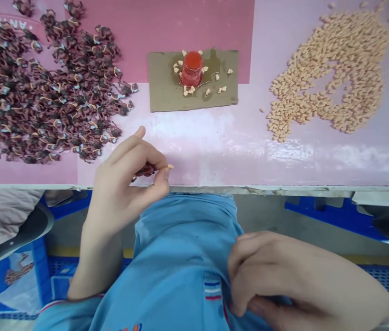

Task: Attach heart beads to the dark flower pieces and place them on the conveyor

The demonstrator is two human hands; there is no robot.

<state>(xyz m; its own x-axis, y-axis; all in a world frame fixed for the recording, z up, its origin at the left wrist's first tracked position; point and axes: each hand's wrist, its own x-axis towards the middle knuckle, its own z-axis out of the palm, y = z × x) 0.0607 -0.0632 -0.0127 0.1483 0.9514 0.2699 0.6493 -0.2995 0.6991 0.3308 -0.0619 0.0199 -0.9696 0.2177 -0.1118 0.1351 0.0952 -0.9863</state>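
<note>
1. The pink counter [215,147] is stretching across the upper half of the view, with its near edge running just above the person's blue shirt [180,257].
2. A wide heap of dark red pieces [42,92] with yellow bands is lying on the counter's left side. It is reaching almost to the left hand's knuckles.
3. A pile of peach pellets [359,46] is sitting at the far right of the counter, well apart from both hands.
4. The right hand [284,276] is resting low against the shirt, below the counter's edge. Its fingers are curling under, so I cannot tell whether it is holding anything.
5. The left hand [125,184] is hovering over the counter's near edge, with thumb and fingers pinching together.
6. A cardboard square [161,92] is lying beyond the left hand, up and to the right of it. It is wet in the middle and carrying scattered pellets.
7. A red cup [192,69] is standing on that cardboard. The left hand is much nearer to it than the right.
8. A dark red piece [145,171] is sitting in the left hand's pinch, with its long axis running roughly along the counter's edge.
9. A single peach pellet [170,167] is showing at the piece's right end, just past the thumb tip.
</note>
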